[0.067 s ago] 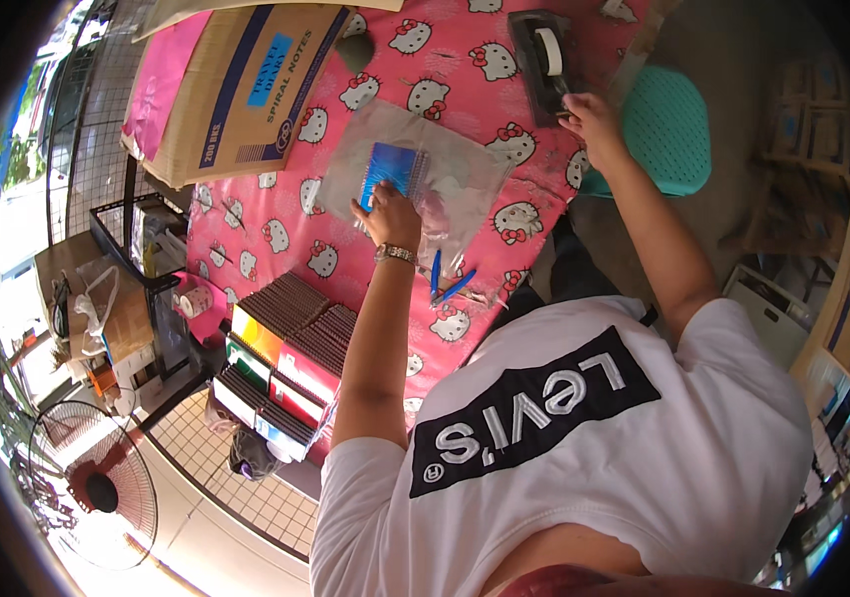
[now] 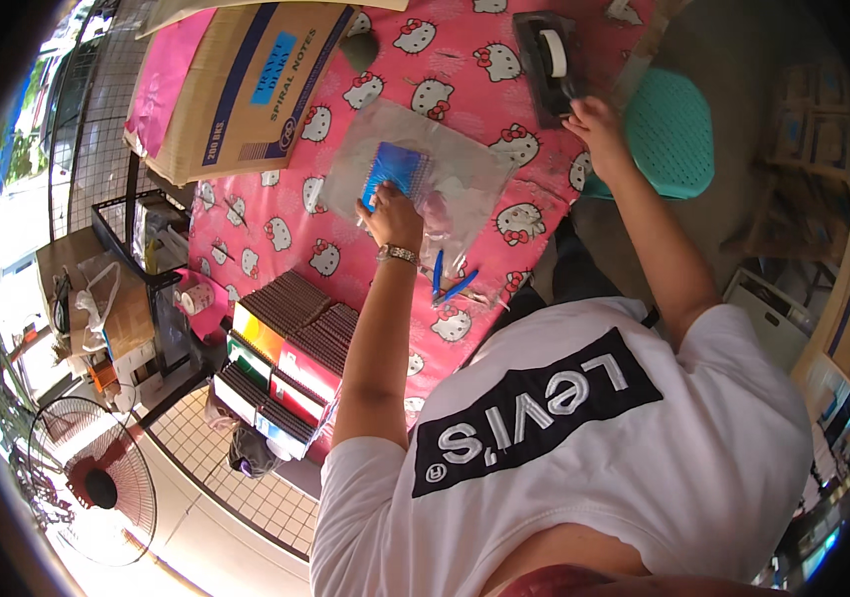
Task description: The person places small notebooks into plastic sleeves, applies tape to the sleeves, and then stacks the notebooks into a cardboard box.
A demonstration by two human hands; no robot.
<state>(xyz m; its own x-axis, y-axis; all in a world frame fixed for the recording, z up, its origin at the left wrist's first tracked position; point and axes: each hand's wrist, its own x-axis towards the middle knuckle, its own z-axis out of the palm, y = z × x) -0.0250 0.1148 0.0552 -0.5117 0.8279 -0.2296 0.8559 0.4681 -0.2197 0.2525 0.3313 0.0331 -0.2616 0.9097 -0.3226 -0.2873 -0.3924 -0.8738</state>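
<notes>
A small blue spiral notebook (image 2: 395, 167) lies inside a clear plastic bag (image 2: 465, 174) on a table under a pink cartoon-cat cloth (image 2: 295, 229). My left hand (image 2: 392, 217), with a watch on its wrist, presses on the notebook's near edge through the bag. My right hand (image 2: 596, 124) reaches to the near end of a black tape dispenser (image 2: 544, 65) with a white roll, and its fingers pinch at the cutter end. The tape strip itself is too small to make out.
A large brown cardboard box (image 2: 246, 85) lies at the table's far left. Blue pens (image 2: 450, 284) lie near my left wrist. Stacks of colourful notebooks (image 2: 285, 358) sit at the table's left edge. A teal stool (image 2: 668, 129) stands on the right, a floor fan (image 2: 87, 488) at lower left.
</notes>
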